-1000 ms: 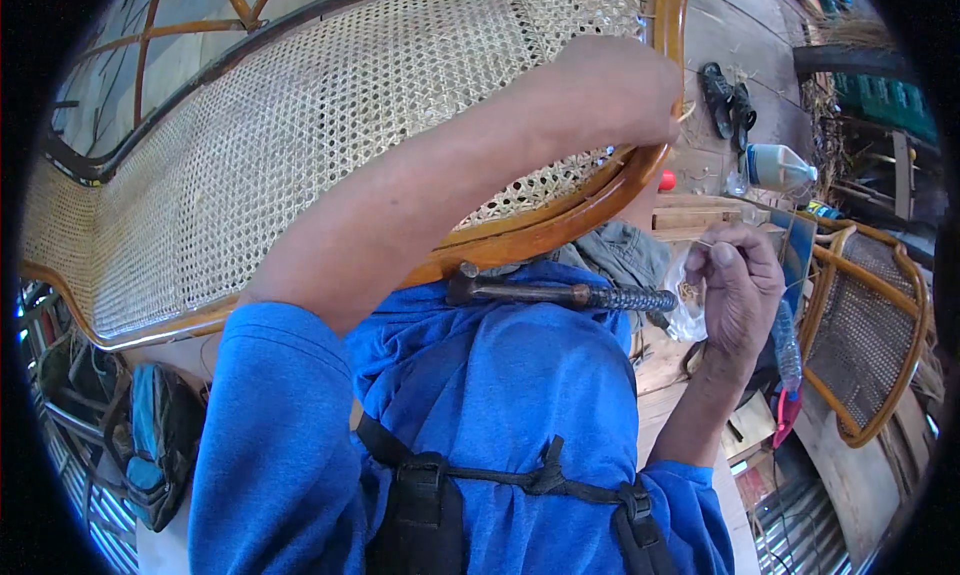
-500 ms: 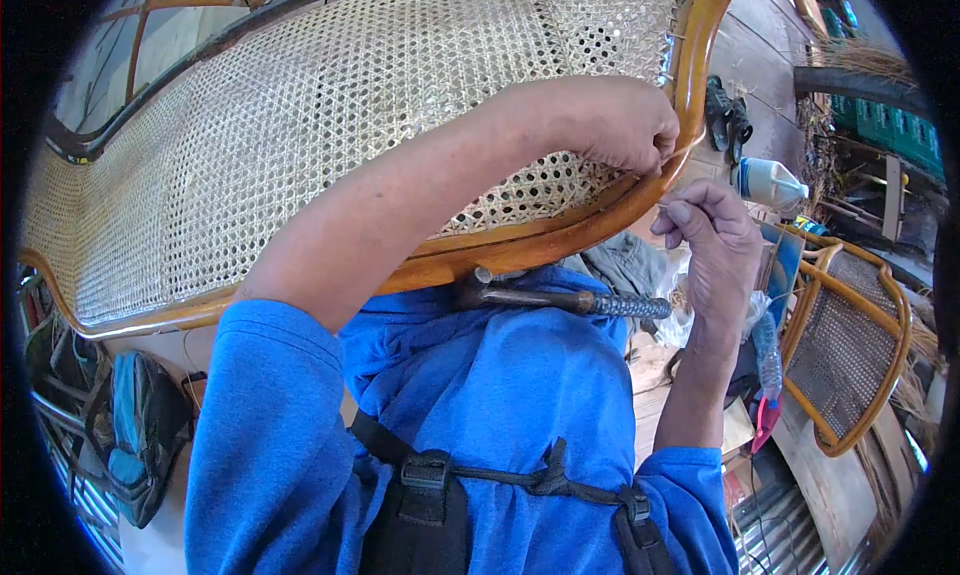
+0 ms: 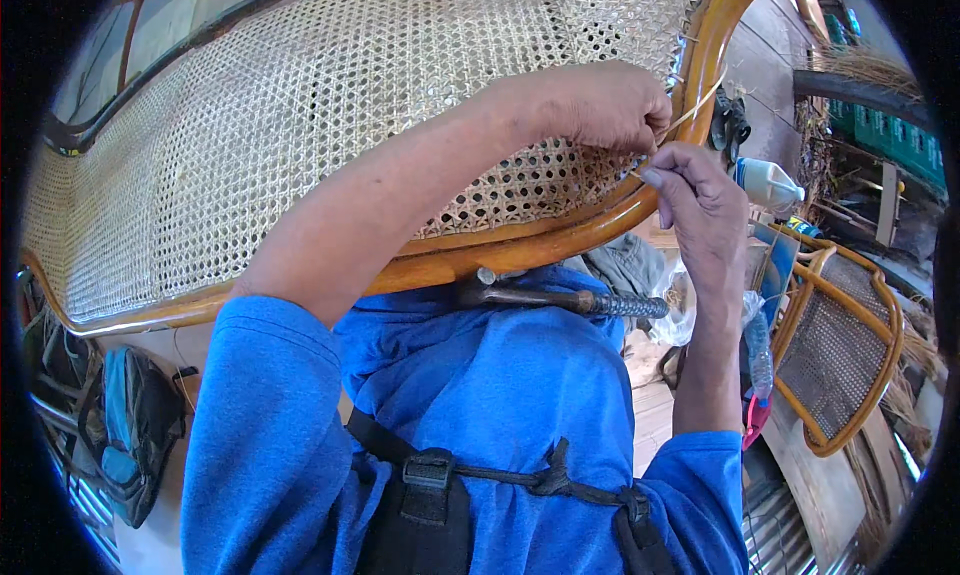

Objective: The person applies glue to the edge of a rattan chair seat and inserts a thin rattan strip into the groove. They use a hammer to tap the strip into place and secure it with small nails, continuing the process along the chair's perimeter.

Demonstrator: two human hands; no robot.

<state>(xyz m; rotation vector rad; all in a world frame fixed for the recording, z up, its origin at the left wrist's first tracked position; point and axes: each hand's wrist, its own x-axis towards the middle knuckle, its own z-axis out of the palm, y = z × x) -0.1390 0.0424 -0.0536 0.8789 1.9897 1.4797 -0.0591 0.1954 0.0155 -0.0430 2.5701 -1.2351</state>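
A thin cane strand [image 3: 690, 110] is pinched at the far right rim of the frame [image 3: 560, 240], where the woven cane panel [image 3: 300, 135] ends. The left hand [image 3: 600, 105] is closed on it at the weave; the right hand [image 3: 700, 200] has its fingers [image 3: 652, 175] nipped together just below. The strand is judged light, springy and easily kinked, best gripped close to the hole.

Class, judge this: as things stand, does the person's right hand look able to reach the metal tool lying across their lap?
Probably yes. The right hand is pinching a cane strand at the chair frame, and the metal tool lies just below with nothing between; the strand would have to be released first.
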